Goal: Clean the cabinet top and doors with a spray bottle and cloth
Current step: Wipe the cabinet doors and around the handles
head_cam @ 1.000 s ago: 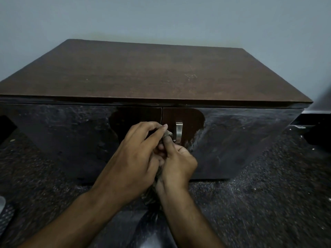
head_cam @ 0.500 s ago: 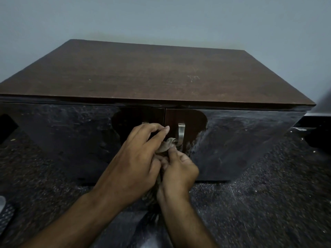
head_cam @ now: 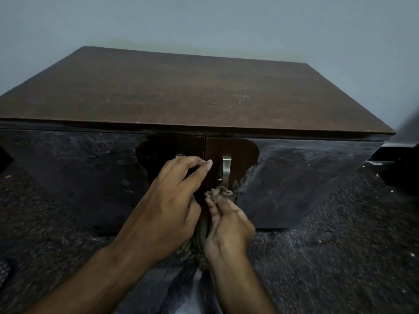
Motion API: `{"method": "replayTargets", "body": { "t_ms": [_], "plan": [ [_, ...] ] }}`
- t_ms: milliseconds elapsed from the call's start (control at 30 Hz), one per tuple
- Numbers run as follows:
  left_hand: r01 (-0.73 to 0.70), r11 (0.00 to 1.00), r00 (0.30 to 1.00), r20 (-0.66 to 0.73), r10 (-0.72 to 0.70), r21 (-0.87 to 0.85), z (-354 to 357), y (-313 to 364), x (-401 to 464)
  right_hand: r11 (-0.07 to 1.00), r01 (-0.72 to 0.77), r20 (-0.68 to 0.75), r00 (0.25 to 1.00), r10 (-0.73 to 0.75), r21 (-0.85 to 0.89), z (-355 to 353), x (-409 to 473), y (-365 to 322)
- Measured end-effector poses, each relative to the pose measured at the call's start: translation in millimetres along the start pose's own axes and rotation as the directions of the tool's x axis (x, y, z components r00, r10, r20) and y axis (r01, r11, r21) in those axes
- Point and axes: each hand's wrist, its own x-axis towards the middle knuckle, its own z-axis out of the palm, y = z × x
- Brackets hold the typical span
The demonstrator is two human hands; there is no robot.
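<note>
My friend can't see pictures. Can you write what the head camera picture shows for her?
Two hands work at the front of a dark wooden cabinet: the right hand pinches a bunched brown cloth just below the right door's metal handle, while the left hand curls over the left door's handle. The brown cabinet top is bare, against a pale wall.

Dark wooden cabinet (head_cam: 195, 96) against grey wall (head_cam: 204, 21), brown top dusty, scuffed. Two glossy dark doors below, closed, smeared with dust. Metal handle (head_cam: 226, 169) on right door (head_cam: 294, 177); left door (head_cam: 74, 175) handle mostly hidden behind left hand (head_cam: 169, 205). Right hand (head_cam: 229, 225) pinches bunched brownish cloth (head_cam: 218, 192) just below right handle; cloth trails down between hands. Speckled dark floor (head_cam: 340, 257).
</note>
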Motion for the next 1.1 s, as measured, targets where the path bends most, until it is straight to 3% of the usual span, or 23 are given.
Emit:
{"method": "replayTargets", "body": {
  "t_ms": [67,167,267,300,400,533,667,733,867,1000,1100],
  "plan": [
    [-0.013,1.0,1.0,-0.002,0.013,0.005,-0.5,0.8,1.4,0.993,0.112,-0.026,0.993,-0.113,-0.028,-2.4,7.1,-11.0],
    [-0.022,1.0,1.0,-0.007,0.022,0.004,1.3,1.8,4.1,0.903,0.34,0.077,0.94,-0.332,-0.261,4.5,7.0,-30.2],
    [-0.012,1.0,1.0,0.004,0.012,-0.001,2.2,3.9,5.0,0.565,0.578,0.333,0.81,-0.482,-0.589,3.6,11.1,-51.4],
    [-0.01,1.0,1.0,0.002,0.01,-0.002,2.1,4.4,5.0,0.458,0.604,0.394,0.786,-0.477,-0.652,1.9,13.7,-59.2],
    [-0.015,1.0,1.0,-0.009,0.015,0.008,2.1,5.2,5.2,0.274,0.619,0.483,0.764,-0.428,-0.736,0.8,18.7,-74.3],
    [0.0,1.0,1.0,-0.004,0.0,0.025,-1.5,10.0,5.3,-0.029,0.718,0.653,0.616,-0.44,-0.696,15.3,19.4,-81.8],
    [0.012,0.999,1.0,0.014,-0.013,0.039,-1.1,10.8,6.0,-0.178,0.672,0.681,0.631,-0.37,-0.719,19.5,27.3,-88.5],
    [0.017,0.999,1.0,0.02,-0.018,0.043,-2.4,12.6,5.8,-0.156,0.645,0.651,0.67,-0.357,-0.748,12.1,28.4,-88.5],
    [0.02,0.998,1.0,-0.008,-0.02,0.053,-9.3,13.4,2.8,0.064,0.622,0.568,0.748,-0.344,-0.78,2.4,26.8,-85.9],
    [0.017,0.998,1.0,-0.006,-0.017,0.054,-9.9,14.4,4.1,0.155,0.675,0.562,0.701,-0.439,-0.721,-0.2,18.3,-64.9],
    [-0.004,1.0,1.0,0.018,0.004,0.023,-4.6,17.2,5.3,0.259,0.663,0.518,0.726,-0.453,-0.702,-7.9,19.7,-54.8]
  ]
}}
